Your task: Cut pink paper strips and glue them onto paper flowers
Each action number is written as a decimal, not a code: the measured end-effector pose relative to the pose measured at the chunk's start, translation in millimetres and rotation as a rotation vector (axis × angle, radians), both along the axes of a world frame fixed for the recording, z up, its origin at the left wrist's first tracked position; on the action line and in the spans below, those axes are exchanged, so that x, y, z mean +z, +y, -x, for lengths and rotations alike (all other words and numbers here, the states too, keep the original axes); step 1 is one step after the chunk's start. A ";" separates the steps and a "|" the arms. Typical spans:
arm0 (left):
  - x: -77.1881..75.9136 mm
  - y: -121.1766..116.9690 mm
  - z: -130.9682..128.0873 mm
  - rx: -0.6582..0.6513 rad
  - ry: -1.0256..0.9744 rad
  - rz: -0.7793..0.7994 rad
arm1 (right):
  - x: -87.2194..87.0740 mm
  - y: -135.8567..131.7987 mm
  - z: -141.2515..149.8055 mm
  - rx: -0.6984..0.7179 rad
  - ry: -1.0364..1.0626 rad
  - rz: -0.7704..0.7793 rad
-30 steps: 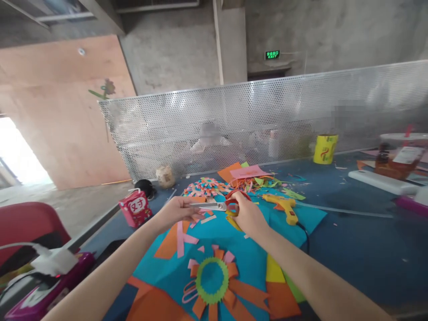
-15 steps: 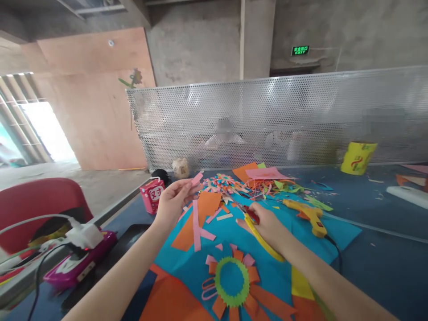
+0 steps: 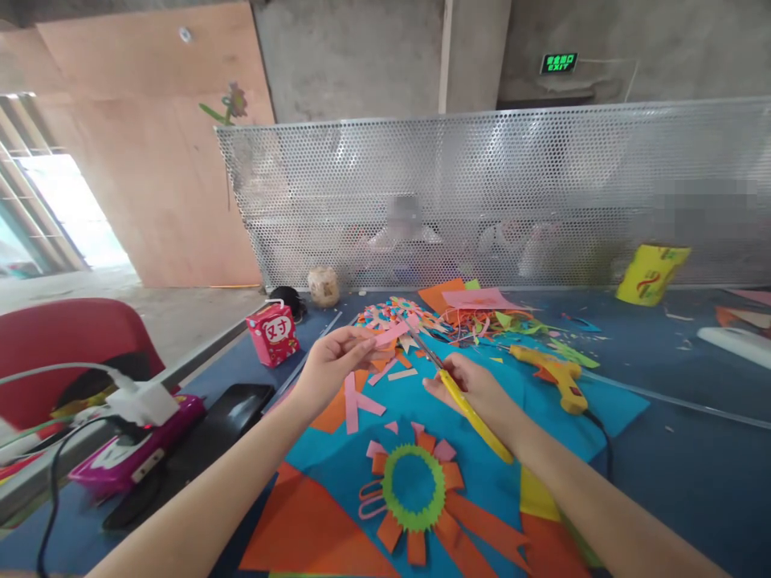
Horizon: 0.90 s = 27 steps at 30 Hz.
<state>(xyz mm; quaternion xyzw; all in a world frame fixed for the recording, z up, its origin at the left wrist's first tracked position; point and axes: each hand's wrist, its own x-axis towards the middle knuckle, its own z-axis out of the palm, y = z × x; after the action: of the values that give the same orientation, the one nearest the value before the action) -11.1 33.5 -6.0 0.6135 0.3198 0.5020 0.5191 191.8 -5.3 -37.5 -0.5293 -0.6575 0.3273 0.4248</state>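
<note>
Pink strip [image 3: 393,332] — end at yellow-handled scissors [image 3: 463,398]

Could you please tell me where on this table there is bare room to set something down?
The widest nearly bare patch is blue tabletop, bordered by the clear rod and the right forearm. Around the left hand and right hand it is crowded: scissors, pink strip, paper flower and scraps.

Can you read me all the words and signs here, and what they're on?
"安全出口 EXIT": the green sign on the wall.
"又寸", as it looks: the pink-red carton.
Yellow cylinder: a red mark and printing, too blurred to read.
</note>
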 end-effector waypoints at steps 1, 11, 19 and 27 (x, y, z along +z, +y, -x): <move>-1.0 -0.4 -0.9 -0.008 0.011 0.001 | 1.2 -0.6 0.8 -0.001 0.021 0.010; -2.9 -2.0 -3.9 -0.034 0.060 0.035 | 7.0 -3.8 0.8 0.009 0.032 0.025; -0.4 -3.4 -4.2 0.018 0.051 0.052 | 0.7 0.9 0.8 0.018 -0.006 0.052; -2.5 -3.0 -3.3 -0.003 0.081 0.045 | -0.9 2.8 0.8 0.018 0.006 0.042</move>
<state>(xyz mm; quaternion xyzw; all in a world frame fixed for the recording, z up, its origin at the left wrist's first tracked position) -7.7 30.6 -8.5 0.6220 0.3505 0.4687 0.5202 191.0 -2.5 -38.4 -0.5311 -0.6537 0.3463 0.4130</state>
